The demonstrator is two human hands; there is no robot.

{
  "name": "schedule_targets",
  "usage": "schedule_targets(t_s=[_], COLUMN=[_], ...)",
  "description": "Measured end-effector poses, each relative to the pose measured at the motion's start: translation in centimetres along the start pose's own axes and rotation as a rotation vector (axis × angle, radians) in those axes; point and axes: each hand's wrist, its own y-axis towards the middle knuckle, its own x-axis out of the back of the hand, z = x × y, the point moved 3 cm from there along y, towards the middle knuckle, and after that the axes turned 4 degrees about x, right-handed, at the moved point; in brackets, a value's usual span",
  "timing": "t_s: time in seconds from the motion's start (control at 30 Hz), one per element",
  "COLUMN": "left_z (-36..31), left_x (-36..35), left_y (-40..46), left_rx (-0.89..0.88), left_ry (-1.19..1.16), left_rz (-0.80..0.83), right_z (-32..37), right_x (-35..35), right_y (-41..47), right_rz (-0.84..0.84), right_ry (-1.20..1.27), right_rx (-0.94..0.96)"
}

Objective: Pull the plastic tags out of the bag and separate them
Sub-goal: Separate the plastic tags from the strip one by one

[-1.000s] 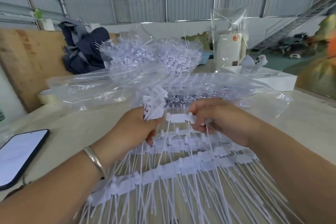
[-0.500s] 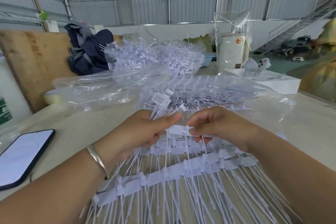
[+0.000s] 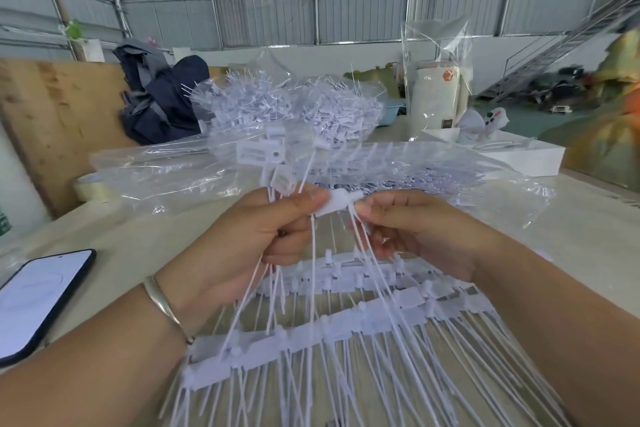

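Note:
Strips of joined white plastic tags (image 3: 332,326) lie in rows on the table under my wrists, their thin tails running toward me. My left hand (image 3: 249,236) grips a bundle of loose tags (image 3: 266,156) whose heads stick up above my fingers, and its thumb pinches one end of a small white tag piece (image 3: 337,203). My right hand (image 3: 408,229) pinches the other end of that piece. Just beyond lies the clear plastic bag (image 3: 433,177) with more tags inside.
A heap of separated tags (image 3: 294,107) sits behind the bag. A phone (image 3: 38,295) lies at the left, a tape roll (image 3: 90,185) beyond it. A white box (image 3: 512,156) and a white cylinder (image 3: 436,97) stand at the back right, dark clothing (image 3: 162,97) at the back left.
Both hands have lifted off the strips on the table, carrying the tag piece higher. The bundle in my left hand now stands taller.

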Motion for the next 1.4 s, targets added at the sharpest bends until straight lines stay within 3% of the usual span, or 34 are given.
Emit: schedule_targets(t_s=[0.2, 0.4, 0.63, 0.83, 1.1, 1.4], left_z=[0.2, 0.5, 1.2, 1.0, 1.8, 2.4], left_x=[-1.9, -2.0, -2.1, -1.8, -0.5, -0.5], left_y=[-0.7, -0.5, -0.4, -0.4, 0.0, 0.3], left_rx=[0.017, 0.011, 0.058, 0.075, 0.11, 0.086], left_ry=[-0.099, -0.015, -0.02, -0.041, 0.046, 0.131], left_rz=[0.213, 0.154, 0.216, 0.132, -0.309, -0.224], right_z=[0.1, 0.3, 0.2, 0.6, 1.2, 1.5], right_x=[-1.1, -1.5, -1.8, -1.3, -0.1, 0.3], right_y=[0.1, 0.2, 0.1, 0.0, 0.1, -0.1], right_rz=[0.085, 0.062, 0.051, -0.007, -0.171, -0.224], right_ry=[0.07, 0.052, 0.036, -0.003, -0.114, -0.217], right_rx=[0.025, 0.092, 0.081, 0.077, 0.09, 0.092])
